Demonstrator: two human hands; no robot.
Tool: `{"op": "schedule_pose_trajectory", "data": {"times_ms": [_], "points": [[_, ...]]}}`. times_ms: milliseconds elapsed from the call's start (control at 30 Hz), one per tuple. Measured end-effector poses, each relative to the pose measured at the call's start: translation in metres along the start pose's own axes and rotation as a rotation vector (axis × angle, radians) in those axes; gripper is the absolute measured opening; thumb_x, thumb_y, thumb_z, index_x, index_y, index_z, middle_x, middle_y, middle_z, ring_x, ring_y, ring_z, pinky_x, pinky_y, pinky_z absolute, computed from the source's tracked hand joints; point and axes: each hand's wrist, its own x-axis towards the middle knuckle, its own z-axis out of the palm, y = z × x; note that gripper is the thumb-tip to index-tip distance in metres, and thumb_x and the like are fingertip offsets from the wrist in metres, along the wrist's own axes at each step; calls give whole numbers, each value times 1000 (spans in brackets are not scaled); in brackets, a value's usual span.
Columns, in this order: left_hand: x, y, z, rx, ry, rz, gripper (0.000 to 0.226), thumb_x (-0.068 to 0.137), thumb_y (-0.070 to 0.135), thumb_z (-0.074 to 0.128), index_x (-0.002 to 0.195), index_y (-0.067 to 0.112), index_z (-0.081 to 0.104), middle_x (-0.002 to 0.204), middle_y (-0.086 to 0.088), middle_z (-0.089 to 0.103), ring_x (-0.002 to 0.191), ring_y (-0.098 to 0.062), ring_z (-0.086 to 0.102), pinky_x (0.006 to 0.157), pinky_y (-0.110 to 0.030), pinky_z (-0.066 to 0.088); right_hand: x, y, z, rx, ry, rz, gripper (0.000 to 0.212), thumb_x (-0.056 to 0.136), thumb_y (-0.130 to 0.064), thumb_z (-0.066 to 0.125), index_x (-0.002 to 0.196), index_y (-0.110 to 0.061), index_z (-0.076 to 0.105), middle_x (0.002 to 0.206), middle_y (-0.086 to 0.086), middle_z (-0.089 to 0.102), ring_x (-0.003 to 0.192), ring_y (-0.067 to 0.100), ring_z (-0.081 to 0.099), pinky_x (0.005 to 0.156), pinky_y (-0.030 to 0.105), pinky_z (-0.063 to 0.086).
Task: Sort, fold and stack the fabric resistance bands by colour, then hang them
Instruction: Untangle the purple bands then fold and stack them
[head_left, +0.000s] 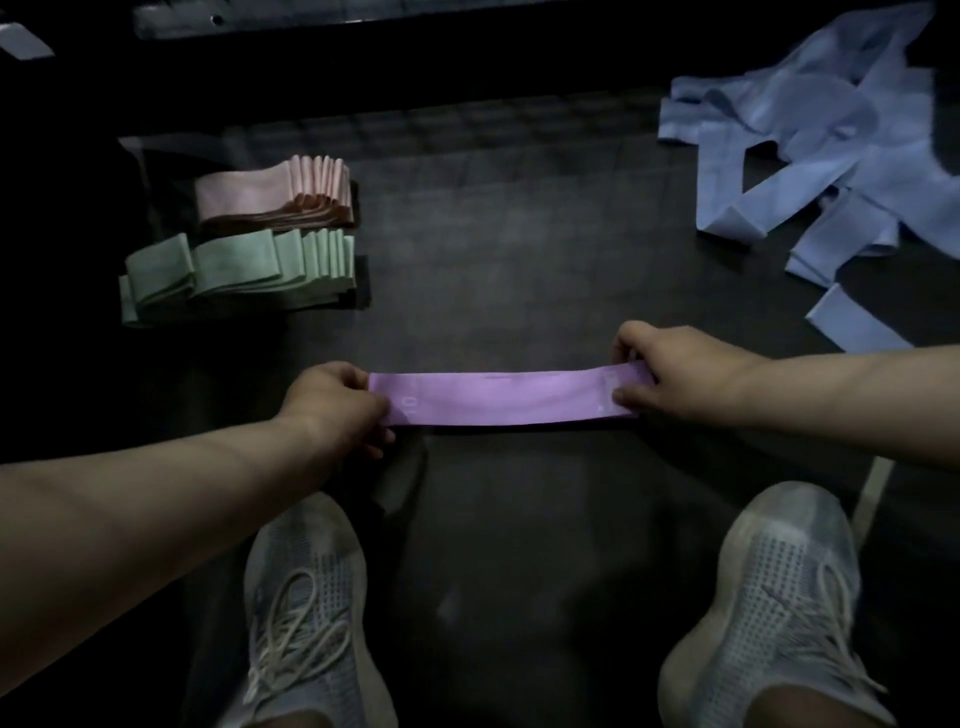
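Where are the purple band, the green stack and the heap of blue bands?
purple band (498, 397), head view, middle of its flat face.
green stack (239, 265), head view, face of the top band.
heap of blue bands (810, 104), head view, broad fold near its top.

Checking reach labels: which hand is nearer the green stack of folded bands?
Left. The left hand grips the purple band close by the green stack; the right hand grips its far end.
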Motion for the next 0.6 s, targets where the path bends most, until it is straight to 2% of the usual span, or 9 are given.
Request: {"op": "schedule_pose_trajectory", "data": {"times_ms": [100,233,300,367,400,467,500,533,600], "points": [[4,-4,1,112,81,58,10,86,3,64,89,10,59,72,-18,67,50,-26,60,42,-26,47,0,-1,2,-20,-14,-20,32,87,-34,69,103,-23,44,101,4,60,90,24,59,80,38,51],[17,-11,-3,217,153,159,24,80,10,72,94,17,55,80,-2,61,85,-29,65,73,-30,50,1,-2,5,-69,-11,-37,32,90,-35,66,106,-21,42,105,5,60,95,26,58,77,34,46],[20,-12,-3,307,153,175,33,79,17,74,105,17,53,98,-7,63,99,-30,61,85,-31,48,4,1,7,-123,-9,-39,33,91,-37,63,110,-19,43,109,8,56,100,28,57,80,33,44],[18,-12,-3,559,205,209,51,79,30,73,123,16,50,123,-14,52,115,-33,52,98,-37,43,4,2,9,-205,18,-44,39,91,-41,62,115,-18,43,115,9,47,107,28,53,87,35,45],[17,-12,-3,715,246,287,59,80,35,72,130,16,48,130,-15,45,121,-36,46,101,-40,39,3,1,10,-264,52,-69,44,89,-45,62,118,-17,44,118,9,42,110,28,49,90,36,44],[17,-12,-2,932,270,624,65,80,42,67,137,19,46,136,-15,42,123,-36,44,101,-43,38,1,-1,14,-391,135,-181,57,85,-55,63,122,-16,44,125,9,36,115,28,43,96,38,42],[18,-13,-2,1016,226,782,68,79,47,65,138,19,46,137,-13,44,123,-36,46,101,-44,39,1,-3,15,-439,155,-246,63,83,-59,62,126,-17,44,129,9,35,118,28,41,99,38,41],[20,-15,-3,1111,170,882,73,76,53,63,139,20,45,137,-12,45,123,-34,47,101,-44,39,1,-5,18,-476,153,-296,67,81,-61,63,128,-17,43,131,9,35,121,28,40,101,38,41],[25,-15,-3,1299,61,927,85,73,61,65,144,21,40,139,-9,44,126,-32,46,103,-42,37,4,-7,22,-544,127,-343,70,81,-59,64,131,-17,41,132,8,37,121,27,41,100,38,41]]}}
